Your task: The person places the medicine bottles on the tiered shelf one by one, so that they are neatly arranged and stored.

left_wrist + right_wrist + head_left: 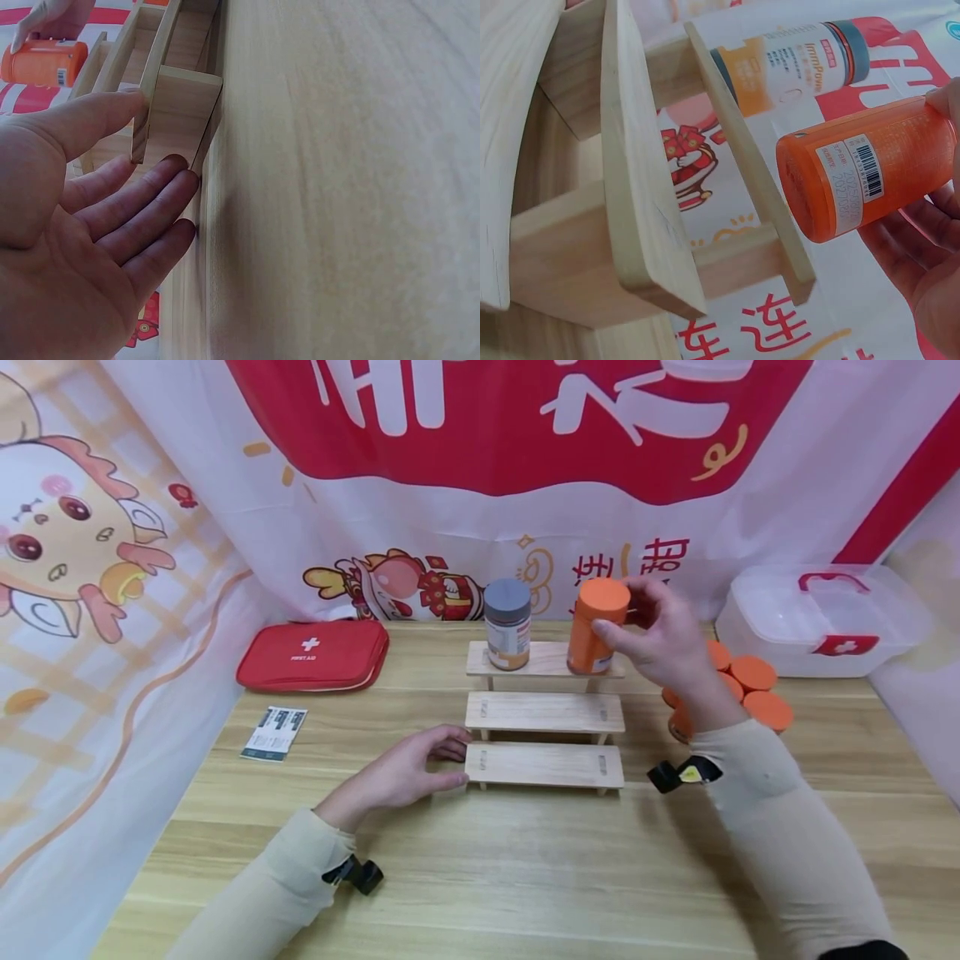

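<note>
My right hand [660, 631] grips an orange bottle [592, 639] with an orange lid, tilted slightly over the right end of the top step of a three-tier wooden stand [543, 712]. In the right wrist view, a small gap shows between the bottle's base and the top board [742, 142]. On that step's left end stands a white-and-orange bottle [508, 635] with a grey lid. My left hand [405, 768] is at the lowest step's left end, thumb and index fingertip touching the board, the other fingers loosely extended, as the left wrist view shows.
Several orange-lidded bottles [753, 673] cluster right of the stand, partly behind my right forearm. A clear first-aid box [780, 643] stands at the back right. A red first-aid pouch [311, 656] and a printed card [274, 732] lie at left. A printed cloth hangs behind.
</note>
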A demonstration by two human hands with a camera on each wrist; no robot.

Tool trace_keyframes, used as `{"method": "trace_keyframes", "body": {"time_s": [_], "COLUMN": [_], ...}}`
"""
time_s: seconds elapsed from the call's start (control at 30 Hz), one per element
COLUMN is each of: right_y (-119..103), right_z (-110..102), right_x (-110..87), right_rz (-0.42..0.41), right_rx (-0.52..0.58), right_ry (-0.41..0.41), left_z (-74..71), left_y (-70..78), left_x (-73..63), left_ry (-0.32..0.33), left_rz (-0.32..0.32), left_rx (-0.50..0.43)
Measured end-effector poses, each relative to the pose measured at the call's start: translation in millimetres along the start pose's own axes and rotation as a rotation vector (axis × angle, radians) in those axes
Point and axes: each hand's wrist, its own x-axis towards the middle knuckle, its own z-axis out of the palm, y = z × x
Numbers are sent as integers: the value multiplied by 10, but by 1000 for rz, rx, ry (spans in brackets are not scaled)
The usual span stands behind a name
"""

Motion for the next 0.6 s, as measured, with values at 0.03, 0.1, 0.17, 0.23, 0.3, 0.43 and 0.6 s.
{"method": "trace_keyframes", "body": {"time_s": [0.03,0.1,0.17,0.23,0.3,0.43,0.6], "right_y": [1,-1,2,6,11,24,35], "right_z": [16,43,71,97,119,146,146], "right_x": [6,16,27,38,52,78,87], "right_rz": [-3,-4,-10,-8,-5,3,12], "right_rx": [-1,6,7,7,0,2,11], "right_ry": [-1,-2,0,-3,-6,-19,-20], "left_z": [1,3,7,9,10,10,5], "left_y": [1,3,3,2,1,-6,-27], "left_x": [2,5,5,4,3,3,13], "left_ry": [1,1,2,4,4,3,1], "left_rz": [2,5,7,8,10,13,10], "left_rx": [2,4,5,5,4,2,3]}}
